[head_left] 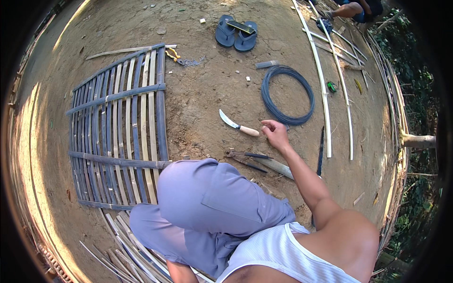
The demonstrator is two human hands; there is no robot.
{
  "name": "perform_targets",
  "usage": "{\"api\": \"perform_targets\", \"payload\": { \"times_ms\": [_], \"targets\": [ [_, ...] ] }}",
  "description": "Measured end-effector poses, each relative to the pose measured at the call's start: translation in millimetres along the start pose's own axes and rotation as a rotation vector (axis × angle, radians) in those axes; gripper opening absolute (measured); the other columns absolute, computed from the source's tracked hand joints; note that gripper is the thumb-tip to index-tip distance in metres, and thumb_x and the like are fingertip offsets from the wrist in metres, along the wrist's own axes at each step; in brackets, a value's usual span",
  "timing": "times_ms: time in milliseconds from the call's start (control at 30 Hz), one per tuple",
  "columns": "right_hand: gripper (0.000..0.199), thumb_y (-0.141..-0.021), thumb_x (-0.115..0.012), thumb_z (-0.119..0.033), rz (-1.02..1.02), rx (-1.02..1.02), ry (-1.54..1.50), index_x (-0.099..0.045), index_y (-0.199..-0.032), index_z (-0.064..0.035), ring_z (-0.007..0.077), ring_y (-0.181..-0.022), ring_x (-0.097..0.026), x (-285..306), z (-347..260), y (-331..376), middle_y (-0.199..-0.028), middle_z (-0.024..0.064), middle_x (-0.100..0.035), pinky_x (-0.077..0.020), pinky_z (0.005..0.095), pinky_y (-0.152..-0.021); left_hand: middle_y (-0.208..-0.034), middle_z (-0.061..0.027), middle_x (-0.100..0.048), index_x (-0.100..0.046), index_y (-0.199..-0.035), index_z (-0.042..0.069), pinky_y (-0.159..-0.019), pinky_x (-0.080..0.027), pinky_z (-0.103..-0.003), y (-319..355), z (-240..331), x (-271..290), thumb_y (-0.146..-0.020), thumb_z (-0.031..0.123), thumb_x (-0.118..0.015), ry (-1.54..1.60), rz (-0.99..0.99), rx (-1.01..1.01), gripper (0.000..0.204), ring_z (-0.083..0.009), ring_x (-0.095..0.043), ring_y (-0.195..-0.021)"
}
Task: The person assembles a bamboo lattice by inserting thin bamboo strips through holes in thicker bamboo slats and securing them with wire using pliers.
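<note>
My right hand (pixel 275 133) hovers beside the wooden handle of a curved-blade knife (pixel 249 131) lying on the dirt. Its fingers are slightly curled and parted, with nothing visible in them. Just beyond this hand lies a coil of dark wire (pixel 267 100). A long-handled pincer tool (pixel 252 154) rests nearer to me, by a pale piece of bamboo (pixel 277 167). Of my left arm only a piece (pixel 181 272) shows at the lower edge, below my bent knee; the left hand is out of sight.
A slatted bamboo panel (pixel 163 118) lies at left, with yellow-handled pliers (pixel 172 55) and small metal bits near its far corner. Loose strips (pixel 123 250) lie lower left. Sandals (pixel 244 42) carry a phone (pixel 239 26). Long poles (pixel 325 104) and a seated person (pixel 351 10) are at right.
</note>
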State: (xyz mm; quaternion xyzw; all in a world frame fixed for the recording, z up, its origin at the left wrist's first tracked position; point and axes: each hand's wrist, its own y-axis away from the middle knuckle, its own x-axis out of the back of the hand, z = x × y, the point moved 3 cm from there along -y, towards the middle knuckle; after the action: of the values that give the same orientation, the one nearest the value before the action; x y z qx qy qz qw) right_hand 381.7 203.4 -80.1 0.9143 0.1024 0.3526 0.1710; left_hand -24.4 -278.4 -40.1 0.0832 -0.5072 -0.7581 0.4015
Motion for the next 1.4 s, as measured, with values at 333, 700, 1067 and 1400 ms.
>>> {"api": "perform_targets", "payload": {
  "times_ms": [333, 700, 1067, 1400],
  "targets": [
    [0.010, -0.087, -0.060, -0.011, -0.159, 0.478, 0.759, -0.067, -0.091, -0.0066, 0.0360, -0.095, -0.066, -54.3, -15.4, 30.7, -0.099, 0.0127, -0.067, -0.0542, 0.0488, -0.075, -0.125, -0.0144, -0.066, -0.055, -0.139, 0.002, -0.090, -0.053, -0.038, -64.9, 62.5, 106.4, -0.100, 0.046, -0.058, 0.153, -0.012, -0.185, 0.059, -0.0245, -0.066, -0.107],
    [0.010, -0.089, -0.061, -0.013, -0.028, 0.734, 0.668, -0.064, -0.098, -0.0097, 0.0356, -0.094, -0.064, -48.0, -45.2, 60.9, -0.096, 0.0133, -0.065, -0.0521, 0.0481, -0.074, -0.130, -0.0181, -0.064, -0.053, -0.143, 0.000, -0.102, -0.047, -0.038, 99.0, 259.8, 74.8, -0.101, 0.030, -0.063, -0.223, 0.398, -0.798, 0.052, -0.0251, -0.061, -0.120],
    [0.025, -0.099, -0.053, -0.004, 0.011, 0.628, 0.129, -0.066, -0.121, -0.0042, 0.0171, -0.070, -0.060, -49.8, -49.7, 115.0, -0.087, 0.0082, -0.066, -0.0490, 0.0309, -0.066, -0.108, -0.0142, -0.072, -0.064, -0.120, 0.002, -0.081, -0.055, -0.036, 333.9, 219.4, -136.0, -0.091, 0.019, -0.068, -1.174, -0.526, -2.274, 0.034, -0.0245, -0.068, -0.097],
    [0.020, -0.100, -0.053, -0.001, -0.193, 0.531, -0.489, -0.066, -0.116, -0.0006, 0.0061, -0.070, -0.055, 2.0, -94.0, 125.0, -0.099, 0.0050, -0.069, -0.0450, 0.0212, -0.062, -0.093, -0.0153, -0.073, -0.070, -0.097, 0.002, -0.068, -0.056, -0.038, 369.5, 182.8, -180.6, -0.092, 0.031, -0.063, -1.260, -0.849, -2.308, 0.030, -0.0292, -0.069, -0.077]
  ]
}}
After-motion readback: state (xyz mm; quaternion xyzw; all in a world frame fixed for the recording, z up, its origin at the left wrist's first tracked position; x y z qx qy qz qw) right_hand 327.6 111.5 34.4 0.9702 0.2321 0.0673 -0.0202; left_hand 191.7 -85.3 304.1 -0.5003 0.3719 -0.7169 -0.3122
